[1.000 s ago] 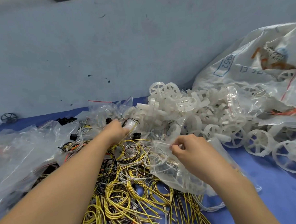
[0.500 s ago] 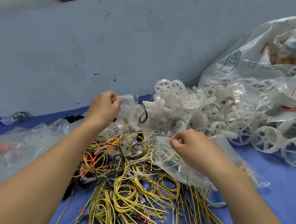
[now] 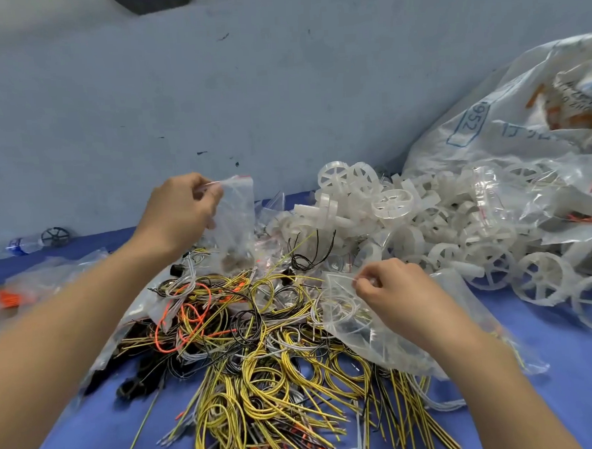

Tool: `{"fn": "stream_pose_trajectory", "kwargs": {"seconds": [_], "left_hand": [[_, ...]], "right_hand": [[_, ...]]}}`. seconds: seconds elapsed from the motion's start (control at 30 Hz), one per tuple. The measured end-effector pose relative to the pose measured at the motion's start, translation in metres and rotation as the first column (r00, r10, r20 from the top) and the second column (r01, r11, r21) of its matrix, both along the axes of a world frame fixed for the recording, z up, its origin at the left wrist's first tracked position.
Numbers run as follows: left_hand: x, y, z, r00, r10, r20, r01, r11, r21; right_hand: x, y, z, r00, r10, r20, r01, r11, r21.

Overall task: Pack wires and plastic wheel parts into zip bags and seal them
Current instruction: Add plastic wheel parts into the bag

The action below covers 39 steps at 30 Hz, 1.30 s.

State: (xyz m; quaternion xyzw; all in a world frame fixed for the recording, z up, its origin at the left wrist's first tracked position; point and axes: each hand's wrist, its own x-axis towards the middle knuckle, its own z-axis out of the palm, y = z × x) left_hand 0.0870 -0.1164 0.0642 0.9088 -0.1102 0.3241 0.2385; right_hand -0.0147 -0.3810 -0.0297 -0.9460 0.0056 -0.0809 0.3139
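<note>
My left hand (image 3: pixel 180 209) pinches the top of a small clear zip bag (image 3: pixel 236 224) with a red strip and holds it up above the wire pile. A tangle of yellow, black, white and orange wires (image 3: pixel 260 356) covers the blue table in front of me. My right hand (image 3: pixel 391 295) pinches the mouth of a second clear zip bag (image 3: pixel 372 337) that lies on the wires with white parts inside. A heap of white plastic wheels (image 3: pixel 407 218) is piled behind and to the right.
A large printed plastic sack (image 3: pixel 508 120) slumps at the right, against the grey wall (image 3: pixel 212 91). Crumpled clear bags (image 3: pixel 50 275) lie at the left. A dark wheel (image 3: pixel 55 236) and a small bottle (image 3: pixel 21 244) sit at the far left by the wall.
My left hand has lifted the small zip bag up out of the pile, higher than before. My right hand has stayed on the other bag's mouth.
</note>
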Motion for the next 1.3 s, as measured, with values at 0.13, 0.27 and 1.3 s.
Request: {"fn": "stream_pose_trajectory", "kwargs": {"seconds": [0.13,0.27,1.3], "left_hand": [[-0.027,-0.01,-0.005,0.983,-0.179,0.03,0.173,0.872,-0.459],[-0.059,-0.037,-0.02,0.947,-0.318,-0.05,0.217,0.747,-0.629],[-0.103,-0.078,-0.079,0.539,-0.811,0.227,-0.165,-0.367,-0.916]], "right_hand": [[0.001,0.002,-0.002,1.0,-0.011,0.014,0.011,1.0,-0.011],[0.0,0.003,-0.003,0.999,-0.012,0.042,0.011,1.0,0.022],[0.004,-0.001,-0.008,1.0,-0.019,0.02,0.016,0.986,0.167]]}}
